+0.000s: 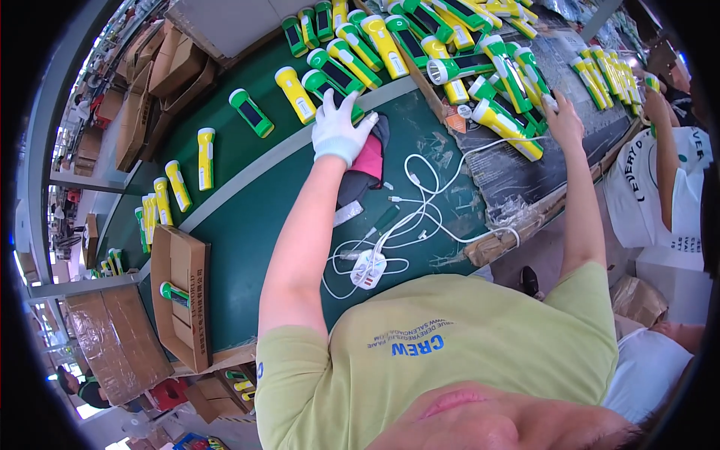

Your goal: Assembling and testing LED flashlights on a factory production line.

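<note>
My left hand (pixel 339 131), in a white glove, reaches over a green flashlight (pixel 330 81) with a dark panel on the belt. Its fingers are stretched and the thumb stands apart; the fingertips lie on the flashlight or just above it. My bare right hand (pixel 564 120), with white-covered fingertips, is closed at the end of a green-and-yellow flashlight (pixel 531 75) at the right of the pile. The hand partly hides that end. More yellow flashlights (pixel 385 46) and green ones lie around. A pink and dark grey cloth (pixel 367 159) lies under my left wrist.
A white charging block (pixel 368 268) with tangled cables lies on the green table (pixel 277 217). At left, an open carton (pixel 196 300) stands near a row of flashlights. Bundled flashlights (pixel 606 79) lie at far right, near another person's hand (pixel 658 105). A metal rail (pixel 255 166) divides belt and table.
</note>
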